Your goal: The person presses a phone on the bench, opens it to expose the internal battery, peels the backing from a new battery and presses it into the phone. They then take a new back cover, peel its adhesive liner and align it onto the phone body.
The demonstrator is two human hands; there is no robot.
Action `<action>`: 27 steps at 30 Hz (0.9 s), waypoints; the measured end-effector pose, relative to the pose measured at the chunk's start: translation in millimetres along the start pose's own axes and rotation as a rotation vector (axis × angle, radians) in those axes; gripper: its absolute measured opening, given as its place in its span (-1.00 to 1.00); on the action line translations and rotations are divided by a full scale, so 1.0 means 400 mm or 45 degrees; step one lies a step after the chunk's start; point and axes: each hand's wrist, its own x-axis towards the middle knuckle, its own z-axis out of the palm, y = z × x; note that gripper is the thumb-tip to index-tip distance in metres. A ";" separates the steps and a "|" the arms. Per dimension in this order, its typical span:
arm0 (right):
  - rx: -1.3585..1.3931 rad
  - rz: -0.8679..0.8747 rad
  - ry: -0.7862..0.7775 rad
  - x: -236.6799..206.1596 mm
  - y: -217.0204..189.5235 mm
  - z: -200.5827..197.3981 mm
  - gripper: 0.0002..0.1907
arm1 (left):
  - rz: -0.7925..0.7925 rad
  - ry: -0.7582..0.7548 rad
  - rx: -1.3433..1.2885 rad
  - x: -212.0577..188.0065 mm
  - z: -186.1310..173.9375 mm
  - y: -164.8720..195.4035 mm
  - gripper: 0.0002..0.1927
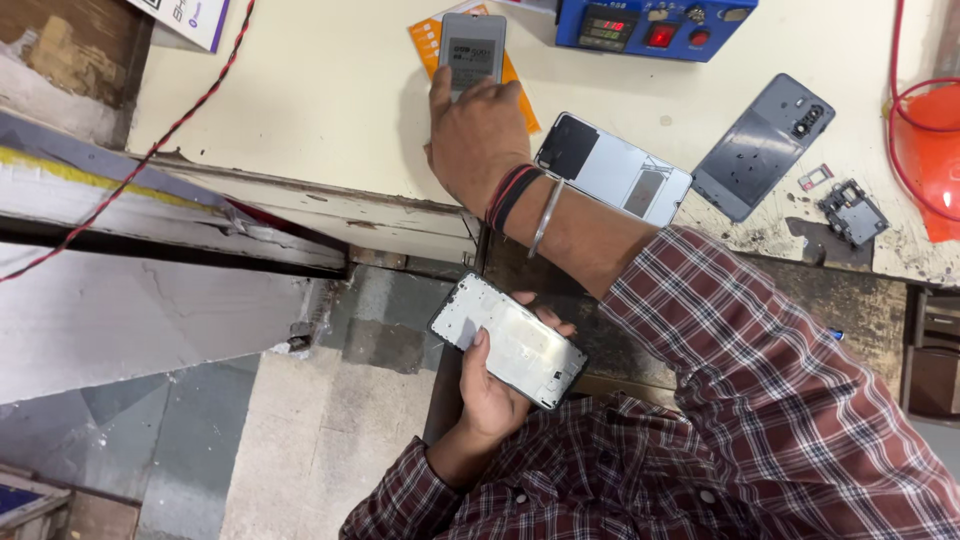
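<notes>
The left hand [500, 385] grips a phone frame [508, 341], fingers closed round its edges, below the tabletop [320, 110] edge over the lap. The right hand [478, 135] reaches up across the tabletop, fingers pressed on a grey battery [472, 50] lying on an orange card [430, 40]. Just beside the wrist lies a second frame [615, 170]; a grey back cover [762, 147] sits further right, near a blue box [655, 25]

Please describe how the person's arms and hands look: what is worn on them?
Both arms wear a plaid shirt, dark red and grey with white lines, with small buttons. The right wrist carries red and black thread bands and a thin metal bangle. The left hand and right hand are bare, without gloves.
</notes>
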 end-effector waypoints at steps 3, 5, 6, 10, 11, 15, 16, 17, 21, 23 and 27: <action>-0.069 -0.086 0.023 -0.002 0.001 0.013 -0.22 | 0.001 0.018 0.016 -0.001 -0.001 -0.004 -0.32; -0.203 -0.127 0.196 -0.009 -0.001 0.020 -0.26 | -0.007 0.032 0.024 -0.001 0.000 -0.005 -0.32; -0.189 -0.141 0.248 -0.012 0.001 0.021 -0.27 | -0.009 0.040 0.026 0.000 0.000 -0.005 -0.32; -0.140 -0.196 0.302 -0.031 0.014 0.018 -0.35 | -0.016 0.057 0.031 0.002 0.003 -0.005 -0.32; -0.132 -0.208 0.280 -0.037 0.019 0.015 -0.38 | -0.012 0.051 0.026 0.003 0.003 -0.005 -0.32; 0.051 -0.126 0.299 -0.053 0.040 0.006 -0.60 | -0.012 0.002 0.022 0.008 0.008 -0.008 -0.33; 0.083 -0.109 0.328 -0.054 0.048 0.003 -0.67 | -0.017 0.004 0.015 0.010 0.010 -0.009 -0.33; 0.116 -0.091 0.358 -0.055 0.059 0.000 -0.73 | -0.022 0.006 0.009 0.011 0.012 -0.010 -0.33; 0.054 -0.001 0.425 -0.061 0.128 -0.028 -0.72 | -0.003 -0.022 -0.005 0.016 0.017 -0.013 -0.34; 0.036 0.004 0.492 -0.078 0.189 -0.055 -0.66 | 0.003 -0.035 -0.017 0.021 0.019 -0.014 -0.36; 1.211 -0.007 0.347 -0.190 0.335 -0.111 -0.59 | 0.012 -0.084 0.030 0.040 0.025 -0.012 -0.38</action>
